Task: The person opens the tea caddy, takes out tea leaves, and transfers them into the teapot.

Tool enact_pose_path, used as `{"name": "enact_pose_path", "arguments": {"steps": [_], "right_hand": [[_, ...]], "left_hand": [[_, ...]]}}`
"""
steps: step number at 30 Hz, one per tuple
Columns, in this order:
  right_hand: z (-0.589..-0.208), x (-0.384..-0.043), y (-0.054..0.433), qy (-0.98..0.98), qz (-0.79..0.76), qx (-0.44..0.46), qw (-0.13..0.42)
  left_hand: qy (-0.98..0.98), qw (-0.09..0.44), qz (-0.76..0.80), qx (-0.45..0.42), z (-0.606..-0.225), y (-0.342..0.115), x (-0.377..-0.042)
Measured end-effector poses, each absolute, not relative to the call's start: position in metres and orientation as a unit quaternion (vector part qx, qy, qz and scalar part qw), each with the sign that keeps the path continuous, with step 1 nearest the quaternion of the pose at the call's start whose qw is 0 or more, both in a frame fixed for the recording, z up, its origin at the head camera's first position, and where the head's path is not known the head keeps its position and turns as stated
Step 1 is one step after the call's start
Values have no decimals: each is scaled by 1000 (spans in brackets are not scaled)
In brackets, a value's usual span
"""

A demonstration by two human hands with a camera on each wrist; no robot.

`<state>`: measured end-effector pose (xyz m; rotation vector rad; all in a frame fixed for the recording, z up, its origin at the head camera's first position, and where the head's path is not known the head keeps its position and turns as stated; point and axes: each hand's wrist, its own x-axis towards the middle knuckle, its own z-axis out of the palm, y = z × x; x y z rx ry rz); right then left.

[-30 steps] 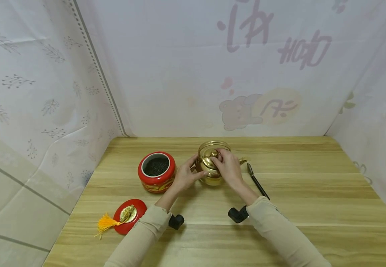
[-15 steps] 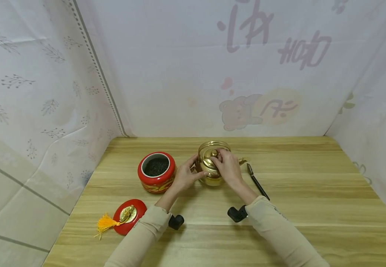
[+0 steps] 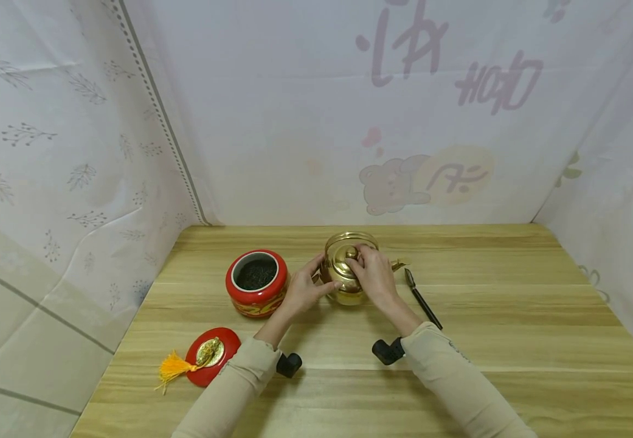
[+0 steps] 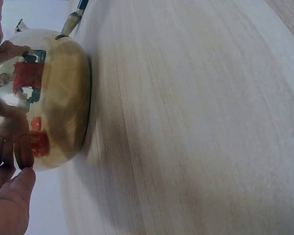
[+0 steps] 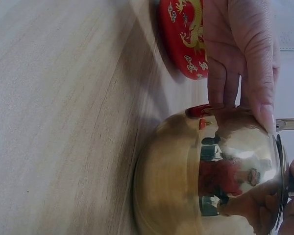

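A shiny brass teapot (image 3: 349, 295) stands upright on the wooden table, its hooped handle raised and its spout pointing right. Its domed lid (image 3: 343, 252) is on top; in the right wrist view a thin dark line shows at the lid's rim. With thumb and fingertips my right hand (image 3: 375, 274) pinches the lid's knob (image 3: 351, 250). My left hand (image 3: 302, 289) rests against the teapot's left side, thumb towards the front and fingers further back. Those fingers (image 5: 225, 83) look nearly straight in the right wrist view, touching the brass wall.
Left of the teapot stands a red jar (image 3: 258, 296) with dark loose contents. Its red lid (image 3: 225, 359), with a gold ornament and orange tassel (image 3: 176, 366), lies nearer the front left. A black-handled tool (image 3: 422, 298) with a scoop-like tip lies right of the spout.
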<state>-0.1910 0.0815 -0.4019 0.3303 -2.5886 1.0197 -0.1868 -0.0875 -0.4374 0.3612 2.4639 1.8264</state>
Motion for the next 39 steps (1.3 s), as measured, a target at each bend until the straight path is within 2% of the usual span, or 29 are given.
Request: {"name": "enact_pose_path", "arguments": {"steps": [16,28,39], "right_hand": [[-397,-191,81,-920,342,126,146],[-397,-191,81,-923,336,124,143],[-398,-191,80,-925,328,125,146]], "left_hand": [[796,30,595,108,-435,-86,-186],[798,39,589,119,-399,-85,-166],[798,29,590,117,-412,-86,-173]]}}
